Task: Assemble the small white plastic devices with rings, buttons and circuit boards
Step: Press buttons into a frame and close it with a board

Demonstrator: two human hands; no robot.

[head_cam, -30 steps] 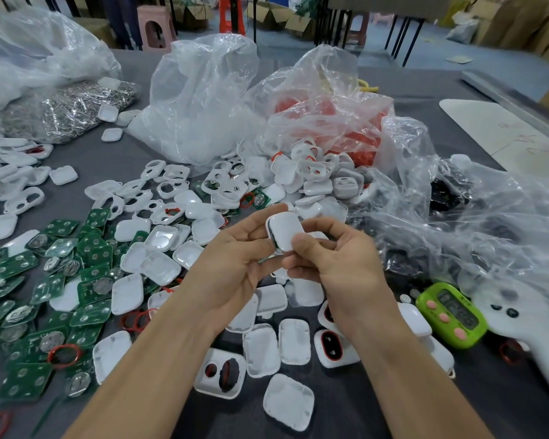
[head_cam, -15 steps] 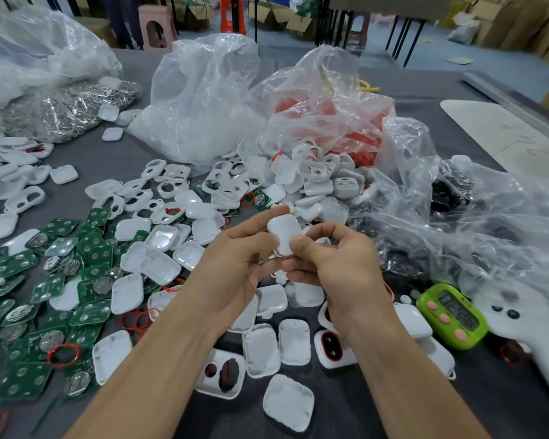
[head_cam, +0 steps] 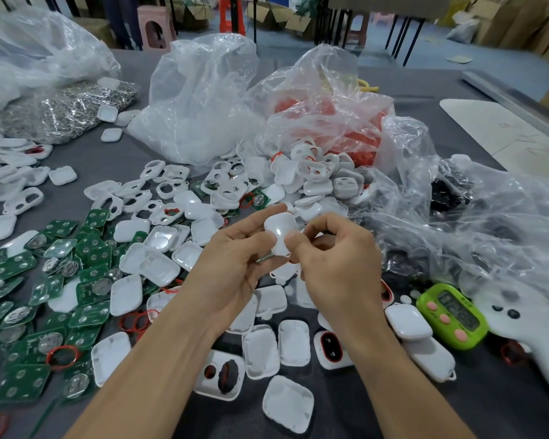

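A small white device shell (head_cam: 279, 231) is held above the middle of the grey table, its smooth back facing me. My left hand (head_cam: 232, 267) grips it from the left with thumb and fingers. My right hand (head_cam: 336, 264) pinches its lower right edge with thumb and curled fingers. Green circuit boards (head_cam: 45, 293) with coin cells lie spread at the left. White shell halves (head_cam: 263, 353) lie below my hands, one front (head_cam: 332, 345) showing a dark button with a red ring. Red rings (head_cam: 62, 356) lie among the boards.
Clear plastic bags stand behind: one of white parts (head_cam: 200, 99), one of red parts (head_cam: 330, 122), one crumpled at the right (head_cam: 488, 217). A green timer (head_cam: 450, 315) and a white handheld tool (head_cam: 526, 327) lie at the right. A silvery heap (head_cam: 64, 112) sits back left.
The shell has been turned in my fingers, tilting so its smooth back faces me more; both hands stay together at the same spot above the table.
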